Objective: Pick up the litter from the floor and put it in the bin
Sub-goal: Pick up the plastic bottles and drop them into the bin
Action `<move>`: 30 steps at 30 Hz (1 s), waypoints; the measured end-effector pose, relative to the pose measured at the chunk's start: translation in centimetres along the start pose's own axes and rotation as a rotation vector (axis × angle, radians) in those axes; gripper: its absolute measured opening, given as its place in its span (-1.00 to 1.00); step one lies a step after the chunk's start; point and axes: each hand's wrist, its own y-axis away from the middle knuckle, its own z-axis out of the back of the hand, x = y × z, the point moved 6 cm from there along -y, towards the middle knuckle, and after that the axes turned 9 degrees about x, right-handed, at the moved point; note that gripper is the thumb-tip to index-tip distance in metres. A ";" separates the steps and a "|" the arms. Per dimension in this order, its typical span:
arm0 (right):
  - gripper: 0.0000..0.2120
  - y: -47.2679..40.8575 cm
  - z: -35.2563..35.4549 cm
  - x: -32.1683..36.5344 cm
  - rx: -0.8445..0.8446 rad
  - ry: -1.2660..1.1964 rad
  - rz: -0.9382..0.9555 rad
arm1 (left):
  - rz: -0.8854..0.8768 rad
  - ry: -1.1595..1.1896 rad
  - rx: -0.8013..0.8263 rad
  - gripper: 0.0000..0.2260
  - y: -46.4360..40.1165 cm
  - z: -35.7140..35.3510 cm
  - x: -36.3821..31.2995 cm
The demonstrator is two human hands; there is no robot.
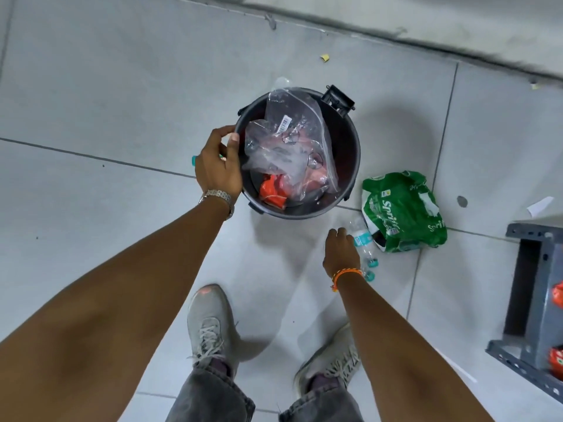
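Observation:
The black round bin [350, 147] stands on the tiled floor, holding a clear plastic bag [292, 138] and orange wrappers [272, 191]. My left hand [217, 161] hovers at the bin's left rim with thumb and fingers apart; a small teal piece [194, 160] shows at its outer edge, and I cannot tell if it is held. My right hand [341, 251] reaches down with curled fingers onto clear plastic bottles [364, 239] with teal caps on the floor; its grip is hidden. A crumpled green Sprite wrap [402, 211] lies just right of the bottles.
My two grey shoes [210, 324] stand below the bin. A grey metal rack [533, 300] with orange packets is at the right edge. Small paper scraps [325, 57] and a white slip [539, 205] lie on the floor. A wall base runs along the top right.

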 end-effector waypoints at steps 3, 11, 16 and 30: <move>-0.45 -1.2 -0.3 0.3 -0.011 0.013 -0.001 | -0.016 -0.004 -0.003 -0.81 0.0 0.0 0.0; -0.38 3.9 6.3 -3.5 -0.096 -0.452 -0.111 | -0.016 -0.071 -0.007 -0.77 0.3 0.0 -0.4; -0.63 16.2 17.3 -11.2 -0.497 -0.955 -0.194 | 0.019 -0.130 0.018 -0.75 0.4 0.1 -0.8; -0.54 5.7 17.2 -10.1 -0.339 -0.883 -0.273 | 0.039 -0.116 0.016 -0.75 0.4 0.4 -0.9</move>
